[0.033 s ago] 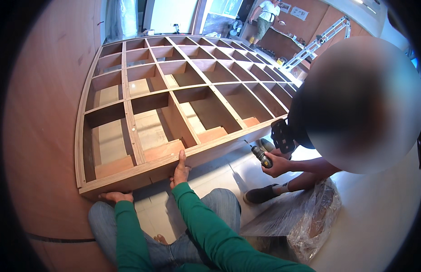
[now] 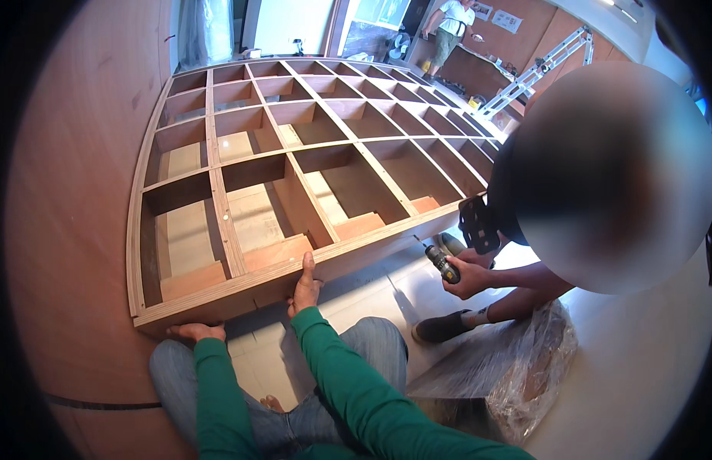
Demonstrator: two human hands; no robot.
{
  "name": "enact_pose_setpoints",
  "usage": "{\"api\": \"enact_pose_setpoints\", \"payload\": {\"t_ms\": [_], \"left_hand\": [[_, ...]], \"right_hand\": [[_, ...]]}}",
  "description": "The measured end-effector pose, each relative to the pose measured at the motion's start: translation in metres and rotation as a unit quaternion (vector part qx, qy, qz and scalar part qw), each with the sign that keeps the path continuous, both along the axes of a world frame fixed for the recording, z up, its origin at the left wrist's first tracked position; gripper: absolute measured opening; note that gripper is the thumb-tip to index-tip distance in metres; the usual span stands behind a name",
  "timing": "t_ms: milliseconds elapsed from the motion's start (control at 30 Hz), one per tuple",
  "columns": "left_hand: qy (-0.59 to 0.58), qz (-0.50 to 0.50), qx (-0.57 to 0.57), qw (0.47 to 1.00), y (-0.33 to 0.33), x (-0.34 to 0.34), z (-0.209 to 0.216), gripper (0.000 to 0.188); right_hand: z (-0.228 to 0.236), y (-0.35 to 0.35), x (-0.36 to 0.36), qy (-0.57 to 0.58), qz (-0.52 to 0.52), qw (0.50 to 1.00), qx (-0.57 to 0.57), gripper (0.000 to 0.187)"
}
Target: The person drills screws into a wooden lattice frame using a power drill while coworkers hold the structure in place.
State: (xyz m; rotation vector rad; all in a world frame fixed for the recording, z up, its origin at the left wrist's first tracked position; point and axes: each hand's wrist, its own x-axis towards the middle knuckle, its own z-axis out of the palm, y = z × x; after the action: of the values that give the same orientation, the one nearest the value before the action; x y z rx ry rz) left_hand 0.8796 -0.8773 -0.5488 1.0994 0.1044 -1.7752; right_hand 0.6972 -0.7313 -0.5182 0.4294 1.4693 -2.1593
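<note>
A large plywood grid frame [image 2: 325,244] with open square compartments stretches away in front of me. At its near left corner, my left hand [image 2: 198,332] cups the lower edge of the front board, its fingertips hidden underneath. Farther right along the same board, my right hand [image 2: 305,290] grips it, thumb up on the outer face and the other fingers curled below. To my right a crouching co-worker's hand [image 2: 468,280] holds a cordless drill [image 2: 443,264], its thin bit pointing toward the front board and apart from it.
A plywood wall [image 2: 80,215] stands close along the left side. Near the co-worker's shoe [image 2: 442,327] lies a plastic-wrapped panel [image 2: 478,376]. An aluminium ladder [image 2: 534,73] leans at the back right, where another person [image 2: 448,34] stands. A fan [image 2: 399,47] is beyond the frame.
The co-worker's other hand, behind the drill, has come slightly more into sight. My hands and the frame stay where they were.
</note>
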Motion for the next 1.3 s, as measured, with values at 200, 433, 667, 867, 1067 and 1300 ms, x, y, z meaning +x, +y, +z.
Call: {"api": "enact_pose_setpoints", "payload": {"t_ms": [200, 433, 667, 867, 1067, 1300], "left_hand": [[-0.030, 0.015, -0.003, 0.999, 0.002, -0.009, 0.021, 0.105], [-0.033, 0.013, 0.004, 0.999, 0.004, -0.008, 0.030, 0.103], [-0.029, 0.006, -0.002, 1.000, 0.002, -0.008, 0.026, 0.104], [-0.036, 0.007, -0.010, 0.999, 0.003, -0.010, 0.026, 0.104], [-0.042, -0.001, 0.001, 0.999, -0.004, -0.008, 0.015, 0.103], [-0.070, -0.003, 0.008, 0.998, -0.007, -0.007, 0.011, 0.104]], "right_hand": [[-0.008, -0.008, -0.007, 0.001, 0.000, 1.000, -0.001, 0.164], [-0.020, -0.017, -0.010, -0.002, -0.028, 1.000, 0.014, 0.148], [-0.018, -0.015, -0.010, 0.002, -0.028, 0.999, 0.022, 0.137], [-0.022, -0.017, -0.011, 0.003, -0.026, 0.999, 0.027, 0.136], [-0.022, -0.018, -0.010, 0.005, -0.027, 0.999, 0.027, 0.142], [-0.018, -0.017, -0.009, -0.005, -0.023, 0.999, 0.042, 0.161]]}}
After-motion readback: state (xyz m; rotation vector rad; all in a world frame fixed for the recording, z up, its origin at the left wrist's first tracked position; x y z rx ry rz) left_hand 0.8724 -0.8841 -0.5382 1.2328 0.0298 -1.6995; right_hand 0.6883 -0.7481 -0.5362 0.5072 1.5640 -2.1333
